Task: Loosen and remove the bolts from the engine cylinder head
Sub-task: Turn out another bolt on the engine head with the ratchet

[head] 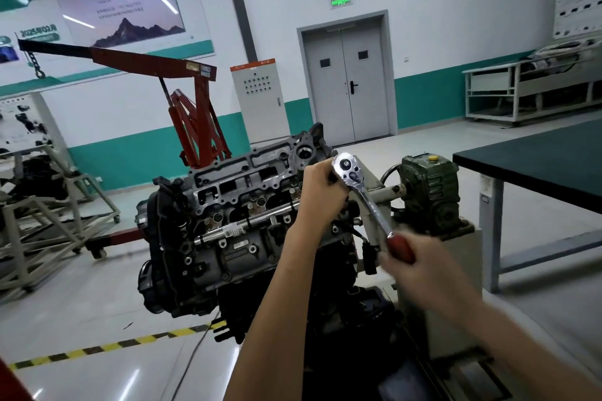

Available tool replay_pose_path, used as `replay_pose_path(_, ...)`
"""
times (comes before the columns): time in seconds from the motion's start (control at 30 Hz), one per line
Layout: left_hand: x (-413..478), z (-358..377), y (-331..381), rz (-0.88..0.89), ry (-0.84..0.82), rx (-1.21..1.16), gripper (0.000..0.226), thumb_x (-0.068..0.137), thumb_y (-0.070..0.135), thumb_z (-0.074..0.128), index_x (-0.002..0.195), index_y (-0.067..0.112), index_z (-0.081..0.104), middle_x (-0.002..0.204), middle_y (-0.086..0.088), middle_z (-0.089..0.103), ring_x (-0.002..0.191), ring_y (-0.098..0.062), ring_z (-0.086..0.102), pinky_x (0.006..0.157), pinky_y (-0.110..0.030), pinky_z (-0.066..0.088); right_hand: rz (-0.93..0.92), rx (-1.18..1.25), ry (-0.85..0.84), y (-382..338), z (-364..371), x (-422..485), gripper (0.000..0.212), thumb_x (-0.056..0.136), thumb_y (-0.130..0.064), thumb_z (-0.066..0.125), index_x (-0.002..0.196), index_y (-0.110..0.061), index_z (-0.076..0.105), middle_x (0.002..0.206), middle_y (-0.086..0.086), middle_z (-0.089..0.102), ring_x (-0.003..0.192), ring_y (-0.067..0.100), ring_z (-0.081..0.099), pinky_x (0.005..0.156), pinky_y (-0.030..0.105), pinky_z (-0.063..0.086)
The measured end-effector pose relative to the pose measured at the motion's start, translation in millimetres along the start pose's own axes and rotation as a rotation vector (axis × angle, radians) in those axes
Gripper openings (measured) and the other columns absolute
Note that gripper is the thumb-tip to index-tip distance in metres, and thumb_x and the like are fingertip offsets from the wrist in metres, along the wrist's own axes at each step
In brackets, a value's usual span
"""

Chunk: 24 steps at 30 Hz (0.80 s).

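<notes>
While both hands work at the stand-mounted engine, the scene reads so:

Cylinder head (pixel 247 179): top of the engine, tilted toward the camera; its open cavities show valve gear and small fittings, too small to name.
Bolts: none can be singled out among the small round fittings on the head.
Ratchet wrench (pixel 365 195): chrome head at the right end of the cylinder head, shaft running down and right to a red handle.
Left hand (pixel 321 190): fist closed just beside the chrome head, on the part below it; what it grips is hidden.
Right hand (pixel 420 265): blurred, wrapped around the red handle.
Green gearbox (pixel 430 192): just right of the engine, on the stand.
Red engine hoist (pixel 192 114): behind the engine.
Dark-topped table (pixel 537 159): right, well apart.
</notes>
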<state>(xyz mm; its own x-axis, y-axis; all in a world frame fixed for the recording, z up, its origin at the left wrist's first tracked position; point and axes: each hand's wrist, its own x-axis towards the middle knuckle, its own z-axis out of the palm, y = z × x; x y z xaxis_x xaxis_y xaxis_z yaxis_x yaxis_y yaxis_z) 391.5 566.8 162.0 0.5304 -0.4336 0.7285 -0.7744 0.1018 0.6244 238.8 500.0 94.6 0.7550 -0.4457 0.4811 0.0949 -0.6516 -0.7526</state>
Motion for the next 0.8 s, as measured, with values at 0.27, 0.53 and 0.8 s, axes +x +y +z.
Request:
replay_pose_path(0.27,1.9,-1.7,-1.0,0.002,-0.019,0.002,0.046,0.081,-0.008,0.06,0.049,0.019,0.042,0.049,0.012,0.04,0.052,-0.006,0.032,0.052,-0.026,0.03,0.154,0.351,0.029,-23.8,55.8,-14.6,0.026,0.08,-0.01,0.06,0.059,-0.014,0.045,0.042,-0.003,0.041,0.037,0.011,0.039,0.039,0.024,0.035)
replay_pose_path(0.53,3.0,0.1,9.6,-0.005,-0.068,0.042,0.03,0.078,-0.006,0.057,0.053,0.003,0.044,0.054,-0.011,0.041,0.055,-0.013,0.029,0.05,-0.028,0.024,-0.159,-0.271,-0.139,7.6,-58.2,32.0,0.03,0.081,-0.006,0.065,0.062,-0.024,0.05,0.054,-0.002,0.051,0.049,0.004,0.05,0.049,0.01,0.038)
replay_pose_path(0.8,3.6,6.5,1.6,0.041,-0.003,0.046,0.036,0.082,-0.008,0.06,0.053,0.003,0.042,0.054,-0.005,0.037,0.058,-0.013,0.026,0.052,-0.029,0.024,0.164,0.546,0.118,-33.8,76.6,-18.8,0.029,0.08,-0.006,0.058,0.059,-0.017,0.042,0.042,-0.001,0.041,0.032,0.013,0.038,0.037,0.022,0.034)
